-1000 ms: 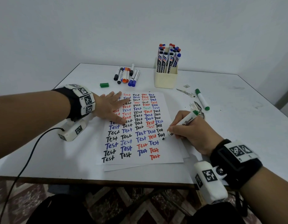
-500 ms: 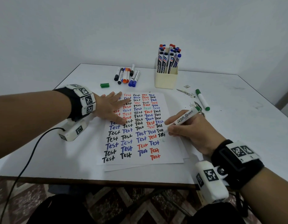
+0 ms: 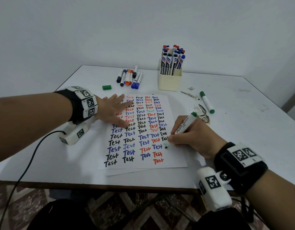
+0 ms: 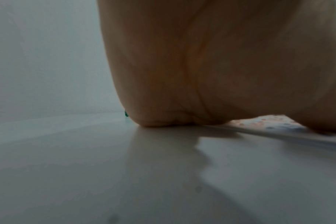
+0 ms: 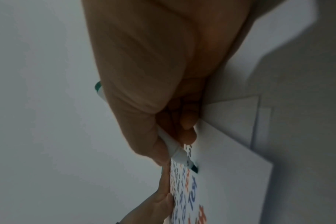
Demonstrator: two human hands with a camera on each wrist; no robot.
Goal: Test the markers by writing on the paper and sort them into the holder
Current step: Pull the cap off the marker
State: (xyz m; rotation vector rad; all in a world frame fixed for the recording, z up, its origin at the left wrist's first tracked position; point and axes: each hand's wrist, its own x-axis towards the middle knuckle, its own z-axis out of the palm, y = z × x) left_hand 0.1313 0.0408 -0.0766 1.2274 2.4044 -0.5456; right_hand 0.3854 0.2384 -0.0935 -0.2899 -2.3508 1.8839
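Green-tipped marker (image 3: 184,125), white smooth plastic barrel with black script lettering, is pinched in the right hand (image 3: 193,138) in a writing grip; the long axis slopes from the nib at the paper (image 3: 143,165) up and away to the right, the green end plug highest. In the right wrist view the nib (image 5: 193,168) touches or nearly touches the sheet at a blank patch beside the right-hand column of "Test" words. The left hand (image 3: 113,112) lies flat, fingers straight and spread, pressing the upper left part of the paper onto the white worktop (image 3: 242,130). The hands are well apart. The holder (image 3: 169,80), a cream square-sided tub packed with upright markers, stands beyond the paper's far right corner, nearer the right hand, so that hand seems the natural one for the drop-in. A loose green cap (image 3: 106,87) lies on the far left, nearer the left hand; judged step: writing the test word, capping afterwards.
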